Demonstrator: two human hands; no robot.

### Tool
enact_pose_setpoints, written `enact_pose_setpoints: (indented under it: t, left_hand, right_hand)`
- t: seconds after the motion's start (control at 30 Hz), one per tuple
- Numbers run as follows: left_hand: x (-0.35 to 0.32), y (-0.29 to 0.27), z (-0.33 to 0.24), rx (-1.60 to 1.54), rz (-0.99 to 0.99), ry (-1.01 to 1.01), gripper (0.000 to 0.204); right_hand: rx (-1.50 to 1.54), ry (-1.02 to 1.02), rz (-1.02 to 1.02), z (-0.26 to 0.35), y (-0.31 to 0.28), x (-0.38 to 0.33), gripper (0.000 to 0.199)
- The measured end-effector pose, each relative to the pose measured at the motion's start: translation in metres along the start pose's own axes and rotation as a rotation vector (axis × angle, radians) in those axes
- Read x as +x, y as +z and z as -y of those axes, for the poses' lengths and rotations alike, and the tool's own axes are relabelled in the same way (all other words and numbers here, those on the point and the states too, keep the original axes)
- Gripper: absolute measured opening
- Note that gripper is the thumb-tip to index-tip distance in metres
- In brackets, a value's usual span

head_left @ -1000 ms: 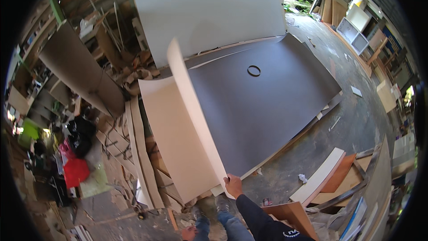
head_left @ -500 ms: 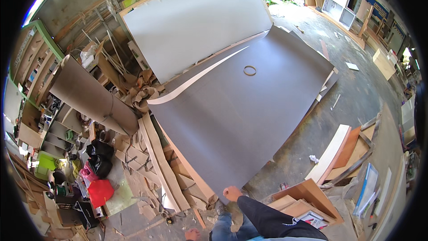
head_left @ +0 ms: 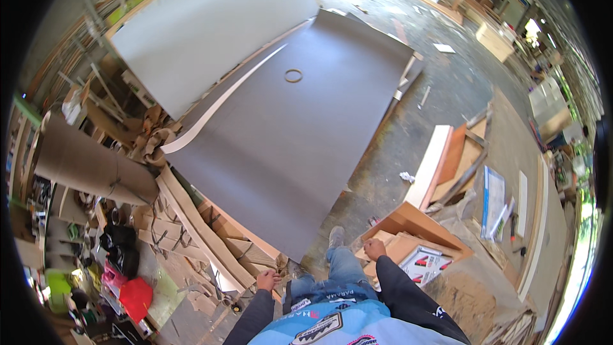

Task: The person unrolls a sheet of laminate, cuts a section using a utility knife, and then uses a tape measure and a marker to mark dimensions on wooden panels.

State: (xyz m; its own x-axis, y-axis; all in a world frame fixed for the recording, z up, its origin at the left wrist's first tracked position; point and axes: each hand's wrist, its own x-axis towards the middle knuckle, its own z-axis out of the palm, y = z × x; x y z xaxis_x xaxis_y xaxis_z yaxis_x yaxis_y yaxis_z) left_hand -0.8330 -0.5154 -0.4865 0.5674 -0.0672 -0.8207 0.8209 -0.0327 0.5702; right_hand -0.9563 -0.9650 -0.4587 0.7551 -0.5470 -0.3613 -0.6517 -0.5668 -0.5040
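My left hand (head_left: 268,280) hangs beside my left leg, fingers loosely apart and holding nothing I can see. On the other side, my right hand (head_left: 375,248) is closed in a loose fist above the edge of an open cardboard box; nothing shows in it. Ahead of my feet lies a large grey-brown sheet (head_left: 281,134), its near corner just in front of my left foot. Along its left side the edge curls up, showing a pale underside. A yellowish tape roll or ring (head_left: 293,75) rests flat on the sheet. Neither hand touches the sheet.
A big white panel (head_left: 211,38) leans behind the sheet. To the left are a rolled brown sheet (head_left: 96,160), cardboard strips (head_left: 198,223) and a red bag (head_left: 135,299). The cardboard box (head_left: 418,227) and a white board (head_left: 429,166) stand on the right.
My right hand has left the sheet's near corner and drawn back to the right. My left hand has come further into view. The view has turned rightward and down, and my right foot now shows.
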Motion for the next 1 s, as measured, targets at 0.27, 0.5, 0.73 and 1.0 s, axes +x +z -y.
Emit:
enact_pose_setpoints:
  t: [0.27, 0.5, 0.73, 1.0]
  left_hand:
    - [0.031, 0.093, -0.026, 0.135, 0.082, -0.108, 0.018]
    - [0.076, 0.212, -0.065, 0.404, 0.038, -0.087, 0.024]
    - [0.067, 0.387, -0.146, 0.516, 0.176, 0.305, 0.025]
    - [0.133, 0.381, -0.141, 0.803, 0.127, 0.281, 0.031]
  right_hand:
    - [0.158, 0.153, 0.047, -0.083, -0.043, 0.001, 0.024]
    - [0.349, 0.364, 0.167, -0.137, -0.102, 0.024, 0.023]
    - [0.571, 0.470, -0.027, -0.188, -0.181, 0.067, 0.018]
    - [0.764, 0.515, -0.126, -0.200, -0.200, 0.163, 0.017]
